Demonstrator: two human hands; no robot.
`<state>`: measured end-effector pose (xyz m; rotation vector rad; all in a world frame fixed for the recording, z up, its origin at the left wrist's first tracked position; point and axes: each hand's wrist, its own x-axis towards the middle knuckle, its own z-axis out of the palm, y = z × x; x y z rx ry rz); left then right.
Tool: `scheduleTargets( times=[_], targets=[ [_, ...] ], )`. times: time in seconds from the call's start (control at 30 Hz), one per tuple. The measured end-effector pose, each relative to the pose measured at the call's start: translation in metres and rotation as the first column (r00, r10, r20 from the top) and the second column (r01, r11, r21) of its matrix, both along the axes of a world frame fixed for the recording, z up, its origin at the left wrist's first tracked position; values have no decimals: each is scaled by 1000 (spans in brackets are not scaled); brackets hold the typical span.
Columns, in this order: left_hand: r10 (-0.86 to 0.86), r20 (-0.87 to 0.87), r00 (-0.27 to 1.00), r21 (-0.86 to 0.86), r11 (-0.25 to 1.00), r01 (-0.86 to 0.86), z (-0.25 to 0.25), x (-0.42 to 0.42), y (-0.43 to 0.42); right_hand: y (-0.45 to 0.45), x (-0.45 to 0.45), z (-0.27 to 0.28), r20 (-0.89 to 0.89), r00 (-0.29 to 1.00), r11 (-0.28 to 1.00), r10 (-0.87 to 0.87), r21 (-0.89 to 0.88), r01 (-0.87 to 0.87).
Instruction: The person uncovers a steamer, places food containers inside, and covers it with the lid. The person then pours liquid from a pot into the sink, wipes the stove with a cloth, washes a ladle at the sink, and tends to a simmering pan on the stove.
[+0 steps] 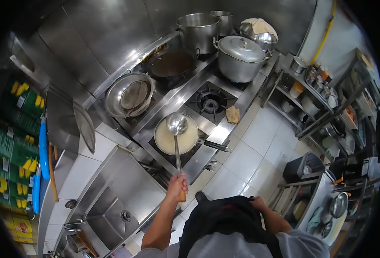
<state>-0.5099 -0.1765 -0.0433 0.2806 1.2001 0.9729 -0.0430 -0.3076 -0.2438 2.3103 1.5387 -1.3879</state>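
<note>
My left hand (178,185) is closed round the wooden-ended handle of a long metal ladle (177,124). The ladle's bowl is over a pan of pale, cloudy liquid (164,136) on the front left burner; whether it touches the liquid I cannot tell. The pan's black handle (218,146) points right. My right hand (257,204) is low by the black apron (222,219), mostly hidden, its fingers bent near the cloth's edge. What it holds, if anything, is too small to make out.
Right of the pan are an unlit burner (210,104) and a folded cloth (232,115). Behind stand a lidded pot (241,64), a wok of dark liquid (170,63) and metal strainers (134,94). A sink (112,215) is at left, shelves (310,96) at right.
</note>
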Motion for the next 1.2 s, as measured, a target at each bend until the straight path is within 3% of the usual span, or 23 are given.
scheduleTargets(
  times=[0.27,0.33,0.37,0.43,0.5,0.53,0.57,0.63,0.7,0.73,0.77,0.8,0.83,0.9,0.93,0.97,1.0,1.03,1.1,1.17,1.2],
  targets=[
    [-54,27,998,-93,994,56,27,42,-5,54,19,-25,-72,997,977,35,-209,-49],
    [-10,52,999,-137,990,18,36,55,-13,71,39,-91,-60,949,911,308,-268,-313],
    [12,87,996,-172,985,3,41,61,-17,93,46,-81,-129,789,780,600,-126,-613],
    [95,108,990,-207,976,-71,51,74,-25,102,76,-228,-37,735,726,677,-133,-675],
    [321,500,804,-233,944,-233,52,80,-38,143,67,-233,130,687,699,715,-87,-710],
    [377,615,692,-235,926,-296,55,86,-44,161,62,-269,117,651,660,750,-55,-750],
    [400,594,698,-246,917,-315,60,92,-50,177,57,-304,106,613,618,783,-21,-786],
    [484,755,443,-236,831,-504,74,102,-65,220,15,-306,76,585,583,808,42,-811],
    [471,815,337,-169,749,-640,95,109,-81,248,-38,-330,29,557,545,830,169,-821],
    [489,817,307,-153,697,-701,107,109,-91,259,-68,-306,-250,719,757,648,105,-645],
    [501,820,277,-138,642,-754,120,108,-100,262,-100,-280,-556,814,940,170,-155,-303],
    [531,793,300,-99,597,-796,133,107,-108,262,-129,-259,-643,727,917,-242,-396,-45],
    [559,764,323,-55,555,-830,143,101,-115,257,-158,-243,-647,598,839,-473,-537,82],
    [685,628,370,-5,479,-878,148,82,-137,250,-206,-245,-623,515,762,-590,-641,97],
    [790,127,599,28,601,-799,127,41,-167,239,-224,-225,-612,371,697,-699,-700,157],
    [780,110,616,8,619,-786,101,26,-180,241,-240,-198,-597,234,639,-767,-744,196],
    [624,-532,572,21,685,-728,77,16,-190,240,-254,-196,-532,250,585,-809,-770,255],
    [207,-942,265,-17,756,-654,64,11,-191,239,-262,-199,-464,259,528,-847,-788,316],
    [522,-764,379,0,588,-809,52,5,-190,235,-271,-199,-426,330,531,-842,-764,367],
    [796,-389,463,12,507,-862,47,9,-193,234,-267,-185,-463,311,552,-830,-756,350],
    [787,-400,469,8,515,-857,46,18,-192,234,-265,-180,-469,290,548,-834,-766,337]
  ],
)
